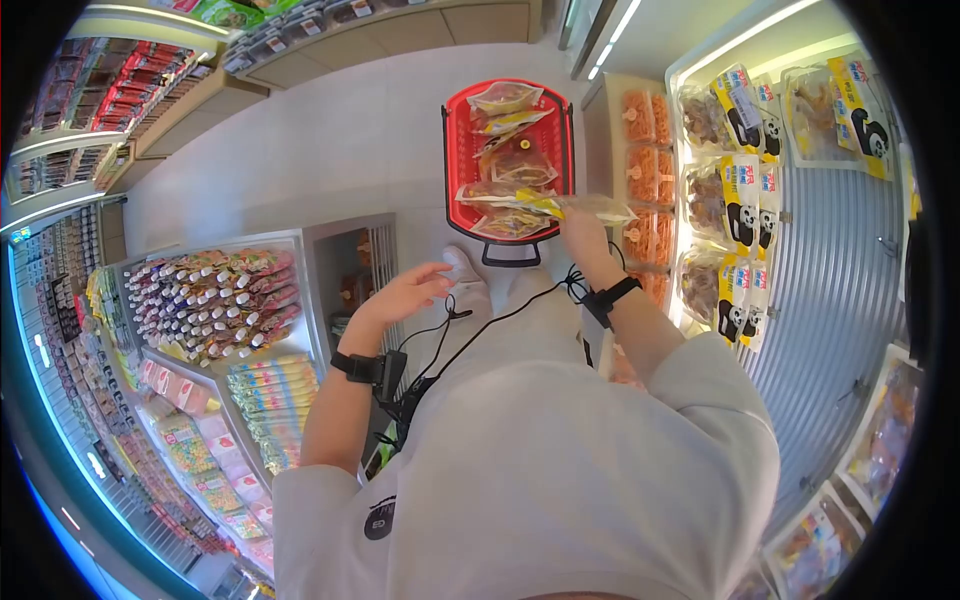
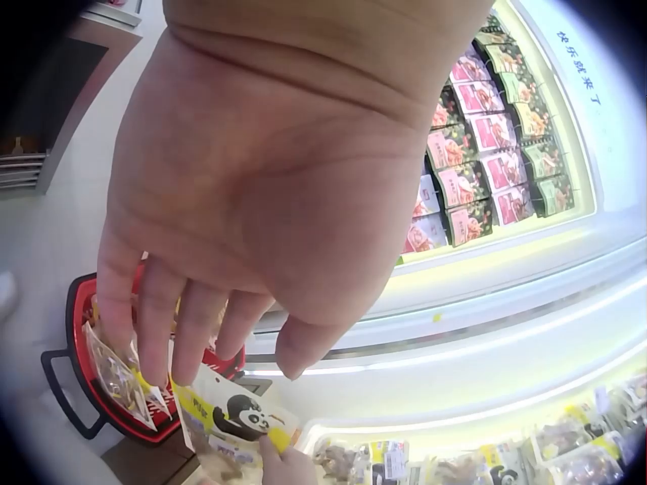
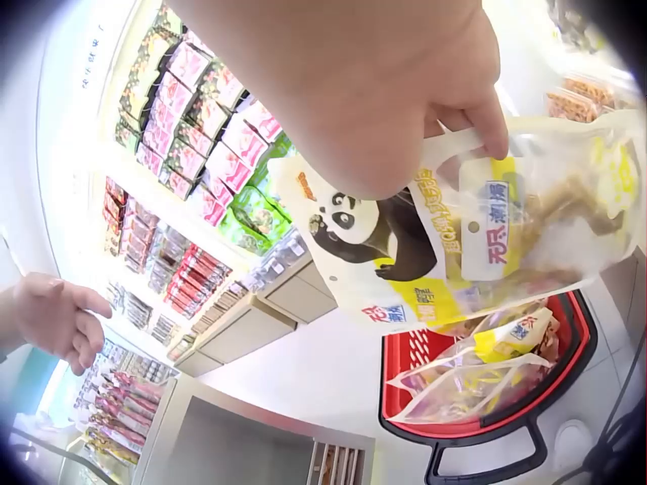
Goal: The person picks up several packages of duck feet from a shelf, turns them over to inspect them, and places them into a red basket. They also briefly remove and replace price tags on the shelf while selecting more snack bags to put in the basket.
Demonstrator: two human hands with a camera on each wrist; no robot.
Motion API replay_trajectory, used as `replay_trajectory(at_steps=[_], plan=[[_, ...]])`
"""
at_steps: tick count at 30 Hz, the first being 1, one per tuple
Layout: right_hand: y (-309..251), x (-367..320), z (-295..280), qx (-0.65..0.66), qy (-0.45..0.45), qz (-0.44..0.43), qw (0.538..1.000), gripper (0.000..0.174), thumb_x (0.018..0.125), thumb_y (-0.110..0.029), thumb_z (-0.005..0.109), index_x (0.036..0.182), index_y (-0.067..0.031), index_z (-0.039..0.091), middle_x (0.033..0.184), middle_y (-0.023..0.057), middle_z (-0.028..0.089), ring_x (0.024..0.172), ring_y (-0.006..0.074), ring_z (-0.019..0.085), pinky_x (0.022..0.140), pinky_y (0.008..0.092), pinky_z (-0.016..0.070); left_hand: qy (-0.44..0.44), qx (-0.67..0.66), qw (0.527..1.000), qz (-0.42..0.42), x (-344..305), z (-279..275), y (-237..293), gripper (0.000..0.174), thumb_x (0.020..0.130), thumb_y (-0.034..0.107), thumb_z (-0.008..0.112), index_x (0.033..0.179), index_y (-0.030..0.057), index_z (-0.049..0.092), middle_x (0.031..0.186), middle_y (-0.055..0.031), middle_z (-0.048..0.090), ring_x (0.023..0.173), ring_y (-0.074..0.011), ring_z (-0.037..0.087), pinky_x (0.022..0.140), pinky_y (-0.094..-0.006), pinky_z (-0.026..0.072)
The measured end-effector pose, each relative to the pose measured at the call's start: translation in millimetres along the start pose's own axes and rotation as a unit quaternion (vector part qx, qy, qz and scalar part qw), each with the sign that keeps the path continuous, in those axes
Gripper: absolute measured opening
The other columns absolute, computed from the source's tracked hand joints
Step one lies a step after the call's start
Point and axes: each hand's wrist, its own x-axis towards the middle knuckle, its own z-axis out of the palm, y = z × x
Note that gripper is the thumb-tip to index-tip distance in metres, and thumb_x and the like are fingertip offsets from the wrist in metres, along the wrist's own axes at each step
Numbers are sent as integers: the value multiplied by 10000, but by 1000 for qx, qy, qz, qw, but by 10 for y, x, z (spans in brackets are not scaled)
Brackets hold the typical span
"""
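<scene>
A pale grey short-sleeved shirt bears a dark round print — black wrist straps carry black boxes, black cables dangle, shoes look pale.

- Pale, smooth floor running down the aisle, a few tile joints showing on it.
- Beige base cabinets along the far side, as I look down the aisle.
- Lit wall shelves over to the left, packed with red and dark packets.
- Low grey display unit, its end hollow.
- Ribbed metal shelf on the right, yellowish light above.
- White panel with dark Chinese lettering.
- Slim white light strip.
</scene>
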Motion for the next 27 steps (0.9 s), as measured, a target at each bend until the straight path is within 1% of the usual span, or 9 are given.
replay_trajectory(at_steps=[4, 6, 9, 13, 14, 16, 18, 21, 27], plan=[[-95, 16, 207, -4, -24, 21, 999, 131, 758, -76, 469, 782, -4, 576, 816, 174, 610, 841, 323, 576, 724, 403, 473, 9, 7, 1000, -1, -47, -120, 45, 377, 892, 243, 477, 1224, 68, 442, 1098, -51, 557, 967, -128, 524, 797, -265, 410], [-123, 44, 496, -21, 5, -59, 998, 133, 752, -69, 472, 766, -3, 586, 769, 182, 612, 790, 321, 596, 679, 404, 488, 10, 13, 1000, 1, -62, -172, 38, 371, 892, 241, 477, 1221, 71, 446, 1095, -49, 560, 962, -125, 524, 796, -263, 409], [-273, 95, 982, -31, -47, -27, 998, 136, 744, -59, 475, 753, -6, 599, 722, 183, 614, 724, 320, 612, 637, 401, 496, 3, 37, 999, -4, -97, -276, -81, 368, 894, 240, 473, 1224, 77, 445, 1081, -44, 569, 959, -120, 523, 797, -265, 408], [-407, 289, 1438, -22, -34, -24, 999, 144, 745, -57, 476, 740, -4, 610, 684, 176, 613, 685, 324, 615, 642, 405, 496, 22, 59, 998, 1, -231, -420, -232, 389, 883, 263, 494, 1217, 67, 453, 1075, -45, 573, 958, -121, 528, 796, -266, 412], [-422, 371, 1530, -16, -92, -3, 996, 166, 748, -82, 500, 847, 5, 602, 879, 224, 600, 844, 339, 590, 755, 401, 473, 30, 55, 998, -7, -273, -452, -254, 397, 877, 270, 503, 1213, 63, 457, 1076, -46, 573, 958, -123, 531, 796, -267, 414], [-454, 468, 1694, -11, -95, -9, 995, 206, 749, -96, 507, 906, 6, 592, 929, 224, 588, 898, 340, 570, 802, 401, 452, 40, 49, 998, -16, -322, -541, -353, 401, 874, 277, 508, 1207, 60, 462, 1075, -47, 573, 957, -125, 535, 796, -268, 415], [-566, 512, 1651, -12, -143, 30, 989, 356, 749, -163, 534, 1065, 1, 541, 1078, 222, 532, 1008, 352, 518, 898, 397, 399, 48, 46, 998, -24, -361, -620, -416, 404, 870, 283, 513, 1201, 56, 468, 1074, -47, 573, 956, -127, 538, 797, -269, 417], [-649, 536, 1482, -33, -164, 69, 984, 410, 749, -199, 545, 1111, -9, 510, 1127, 217, 502, 1028, 360, 508, 881, 410, 414, 52, 36, 998, -16, -408, -729, -435, 391, 873, 277, 507, 1196, 59, 471, 1069, -47, 573, 957, -129, 538, 802, -270, 416], [-465, 385, 931, -10, -117, 126, 985, 340, 744, -237, 531, 982, -2, 593, 937, 240, 594, 894, 373, 577, 803, 425, 463, 42, 8, 997, 70, -514, -899, -37, 355, 887, 253, 481, 1186, 62, 476, 1057, -55, 575, 953, -134, 540, 810, -273, 414]])
